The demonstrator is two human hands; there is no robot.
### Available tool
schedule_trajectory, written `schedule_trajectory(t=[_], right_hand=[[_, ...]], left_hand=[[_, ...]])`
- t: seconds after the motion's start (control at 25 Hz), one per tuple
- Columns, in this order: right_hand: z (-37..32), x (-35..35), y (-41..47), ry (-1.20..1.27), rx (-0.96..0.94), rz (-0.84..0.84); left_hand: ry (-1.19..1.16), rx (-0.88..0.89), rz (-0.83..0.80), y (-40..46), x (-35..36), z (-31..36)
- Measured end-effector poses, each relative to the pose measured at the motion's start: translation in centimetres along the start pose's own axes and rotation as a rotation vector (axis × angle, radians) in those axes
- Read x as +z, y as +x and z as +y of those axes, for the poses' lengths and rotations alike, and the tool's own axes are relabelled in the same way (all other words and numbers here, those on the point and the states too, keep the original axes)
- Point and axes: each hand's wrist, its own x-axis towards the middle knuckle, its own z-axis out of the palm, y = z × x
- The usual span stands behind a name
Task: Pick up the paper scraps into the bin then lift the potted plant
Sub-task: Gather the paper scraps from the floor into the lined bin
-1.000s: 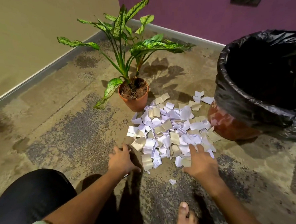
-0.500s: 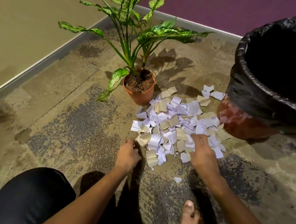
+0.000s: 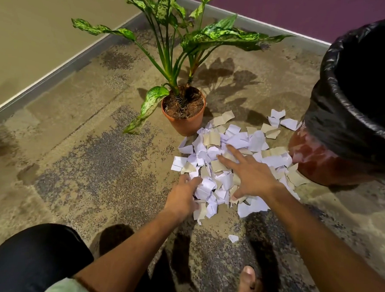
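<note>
Now the paper scraps [image 3: 233, 157] are pressed by the flat, spread right hand [image 3: 251, 174] and touched at eight o'clock by the loosely open left hand [image 3: 182, 197].

1. The bin [image 3: 354, 105] is cut off by the right edge of the frame; its inside is too dark to be made out.
2. The upper leaves of the potted plant [image 3: 182, 109] are cropped at the top edge.
3. Some paper scraps [image 3: 238, 148] are hidden under the right hand [image 3: 250, 173].
</note>
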Motion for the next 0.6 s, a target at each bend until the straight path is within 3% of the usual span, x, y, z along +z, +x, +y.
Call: schedule_trajectory(t=[0.2, 0.6], right_hand=[[-1.5, 0.8, 0.4, -0.11, -0.064, -0.01], [0.0, 1.7, -1.9, 0.056, 0.052, 0.355]], left_hand=[[-0.091, 0.019, 0.097, 0.0, -0.3, 0.0], [-0.159, 0.015, 0.227, -1.0, -3.5, 0.9]])
